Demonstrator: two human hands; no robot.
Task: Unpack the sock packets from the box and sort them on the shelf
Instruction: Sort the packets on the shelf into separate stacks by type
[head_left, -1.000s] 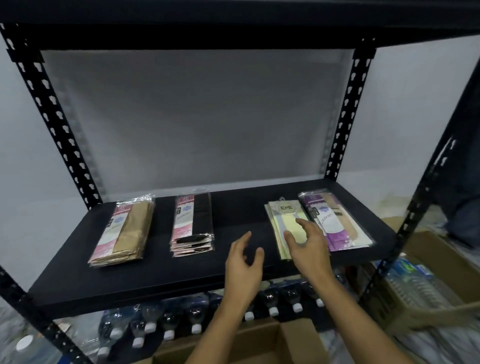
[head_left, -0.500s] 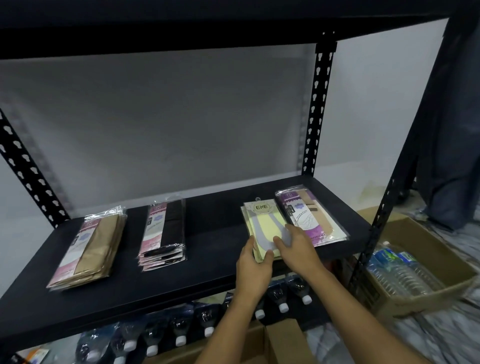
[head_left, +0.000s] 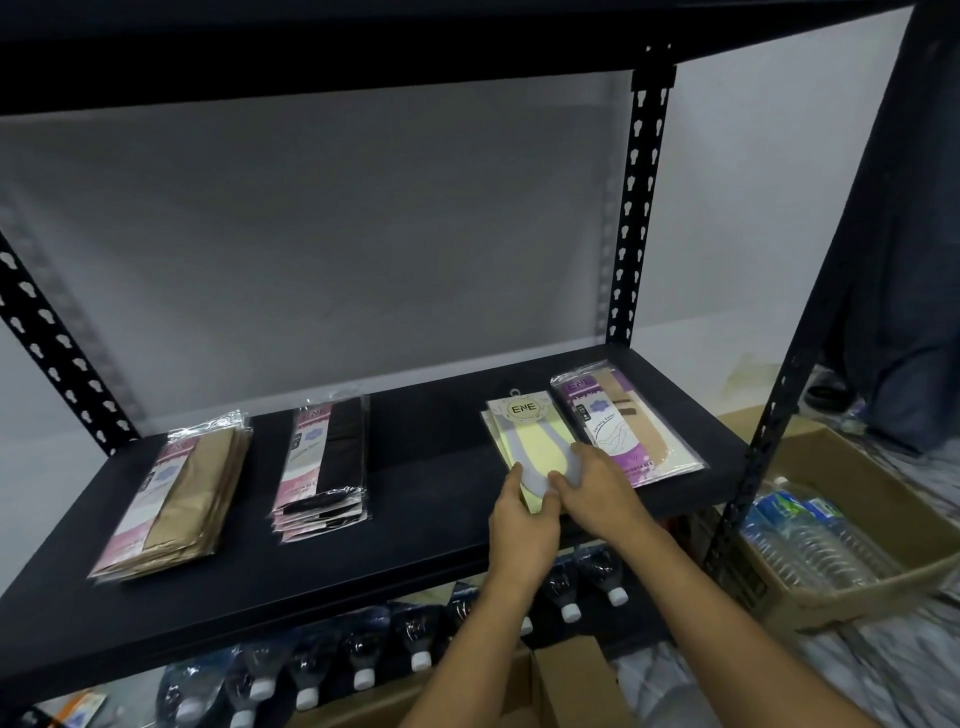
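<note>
Four piles of sock packets lie on the black shelf (head_left: 426, 525). From the left: tan packets (head_left: 179, 493), black packets (head_left: 324, 462), yellow packets (head_left: 530, 434) with a round label, purple packets (head_left: 623, 426). My left hand (head_left: 522, 525) holds the near left edge of the yellow pile. My right hand (head_left: 597, 480) presses on its near right corner, beside the purple pile. The open cardboard box (head_left: 566, 686) sits below, mostly hidden by my arms.
Water bottles (head_left: 363, 654) line the lower shelf under the board. A cardboard box of bottles (head_left: 810, 540) stands on the floor at the right. Black perforated uprights (head_left: 641, 208) frame the shelf. A person's dark trouser leg (head_left: 909, 312) is at the far right.
Both hands have moved from open above the shelf onto the yellow pile and closed on its near end. The view has shifted to the right.
</note>
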